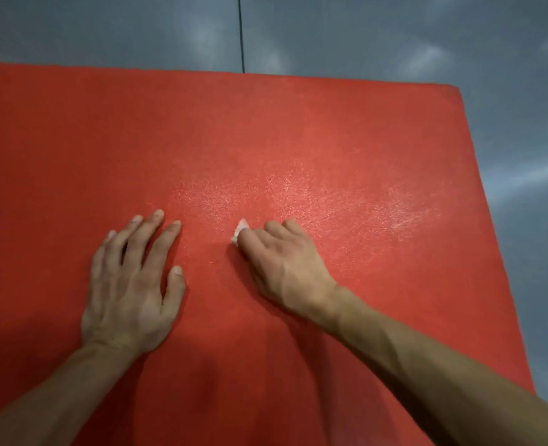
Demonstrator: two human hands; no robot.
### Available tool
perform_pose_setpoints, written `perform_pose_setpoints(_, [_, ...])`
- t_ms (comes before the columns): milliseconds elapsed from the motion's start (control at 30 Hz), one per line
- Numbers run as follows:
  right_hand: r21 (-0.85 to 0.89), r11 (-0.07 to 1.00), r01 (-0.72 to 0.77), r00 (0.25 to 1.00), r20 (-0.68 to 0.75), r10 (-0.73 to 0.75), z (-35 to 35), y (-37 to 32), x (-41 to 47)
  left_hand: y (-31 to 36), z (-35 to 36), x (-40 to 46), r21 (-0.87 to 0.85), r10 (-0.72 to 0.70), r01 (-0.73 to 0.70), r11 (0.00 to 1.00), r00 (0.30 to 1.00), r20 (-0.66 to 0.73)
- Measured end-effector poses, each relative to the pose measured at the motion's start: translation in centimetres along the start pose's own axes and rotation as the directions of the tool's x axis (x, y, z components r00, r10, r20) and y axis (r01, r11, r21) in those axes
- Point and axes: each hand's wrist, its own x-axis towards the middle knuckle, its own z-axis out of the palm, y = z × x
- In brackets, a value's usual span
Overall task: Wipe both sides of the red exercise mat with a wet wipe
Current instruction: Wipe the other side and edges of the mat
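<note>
The red exercise mat (266, 130) lies flat on the floor and fills most of the head view. My left hand (131, 284) rests flat on it with fingers spread and straight. To its right, my right hand (282, 262) has its fingers curled over a small white wet wipe (241, 230), pressing it onto the mat; only a corner of the wipe shows past my fingertips. A shiny damp patch (346, 201) spreads across the mat beyond and to the right of my right hand.
Grey tiled floor (395, 37) surrounds the mat at the far side and on the right, with a dark tile joint (241, 33) running away from the mat's far edge. The mat's far right corner (456, 90) is in view.
</note>
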Motion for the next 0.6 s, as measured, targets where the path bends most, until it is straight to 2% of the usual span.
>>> perform_pose_setpoints(33, [-0.021,1.000,-0.008,1.000,-0.026,0.008,-0.4,2.1,0.1,-0.1,0.0,0.0,-0.006,0.005,-0.005,1.000,1.000,-0.003])
perform_pose_setpoints(100, [-0.085,0.953,-0.290,0.953,-0.117,0.279,-1.7,7.4,0.2,-0.1,0.0,0.1,-0.011,0.006,-0.006,1.000,1.000,-0.008])
perform_pose_setpoints(167, [-0.114,0.804,-0.583,0.807,-0.199,0.557,-3.4,12.2,-0.4,0.0,0.1,0.0,-0.011,0.001,-0.001,1.000,1.000,-0.009])
perform_pose_setpoints(200, [-0.095,0.764,-0.638,0.760,-0.235,0.606,-3.7,13.0,-0.5,0.0,0.1,0.0,-0.008,-0.003,0.003,1.000,1.000,-0.007])
perform_pose_setpoints(267, [-0.042,0.764,-0.644,0.750,-0.232,0.620,-3.0,11.2,0.1,0.0,0.1,0.0,-0.004,-0.003,0.003,1.000,1.000,0.001])
perform_pose_setpoints(333, [0.011,0.843,-0.538,0.830,-0.166,0.532,-1.4,6.6,1.5,0.0,0.0,0.1,-0.001,-0.005,0.005,1.000,1.000,0.004])
perform_pose_setpoints(400, [-0.012,0.962,-0.273,0.960,-0.075,0.271,0.3,2.4,2.5,0.0,0.0,0.0,0.006,-0.004,0.004,1.000,1.000,0.005])
perform_pose_setpoints(433, [-0.050,0.991,-0.123,0.992,-0.021,0.122,0.6,1.6,2.7,0.0,0.0,0.0,0.002,-0.007,0.007,1.000,1.000,0.004])
perform_pose_setpoints(467, [-0.065,0.997,-0.043,0.999,-0.017,0.042,0.4,2.4,2.7,-0.1,-0.1,0.0,0.005,-0.002,0.002,1.000,1.000,0.001])
perform_pose_setpoints(500, [-0.075,0.993,-0.092,0.995,-0.049,0.088,-0.3,4.4,2.5,-0.1,0.0,0.0,0.011,0.008,-0.008,1.000,1.000,-0.002])
perform_pose_setpoints(533, [-0.100,0.970,-0.220,0.973,-0.095,0.211,-1.1,7.0,2.0,0.0,0.0,0.1,0.008,0.010,-0.010,1.000,1.000,-0.004])
perform_pose_setpoints(567, [-0.116,0.908,-0.401,0.912,-0.146,0.384,-2.1,9.9,1.4,-0.1,0.0,0.1,0.005,0.009,-0.009,1.000,1.000,-0.003])
perform_pose_setpoints(600, [-0.120,0.814,-0.568,0.819,-0.187,0.543,-3.4,12.8,0.5,-0.1,0.1,0.1,0.005,0.005,-0.005,1.000,1.000,0.000])
